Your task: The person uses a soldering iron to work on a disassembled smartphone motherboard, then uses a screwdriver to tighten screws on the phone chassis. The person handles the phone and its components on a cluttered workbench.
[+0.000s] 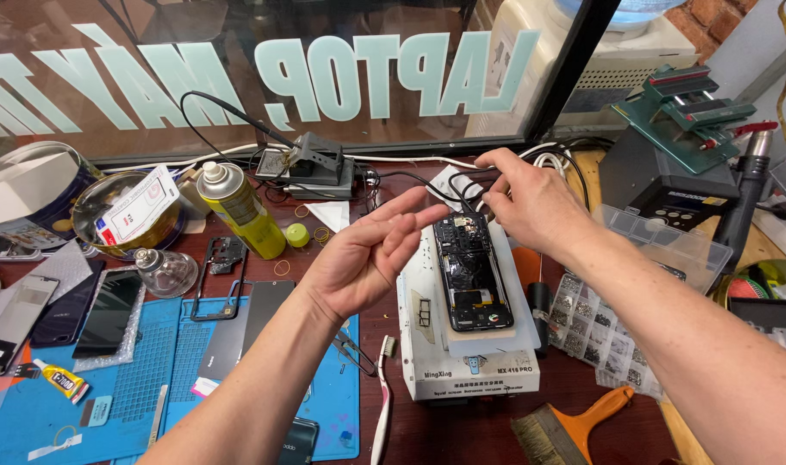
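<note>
Head view of a repair counter point(384, 336) of dark red-brown wood. At centre, an opened phone point(472, 271), its back cover off and its inner parts exposed, lies lengthwise on a white pad atop a white box-shaped heating machine point(462, 375).

The left hand point(367, 254) hovers just left of the phone, palm turned upward, fingers loosely extended toward the phone's upper edge; it is unclenched and grips nothing. The right hand point(526, 202) sits above the phone's top end, in the upper centre of the frame, its fingers pinched around thin black wires point(462, 185) that loop from the upper centre of the counter down to the phone.

Left of centre, a yellow spray can point(238, 211) stands upright, with a small yellow cap point(297, 234) beside it. A blue work mat point(164, 379) fills the lower left and carries several dark phone screens and a phone frame. A glass dome-shaped bottle point(164, 271) rests at the mat's upper edge. A white toothbrush point(382, 405) lies at the lower centre, just left of the machine. At right, a clear compartment box of small screws point(595, 331) lies beside the machine, and an orange-handled brush point(569, 426) lies at the lower right. A black power unit point(664, 185) stands at the upper right.
</note>
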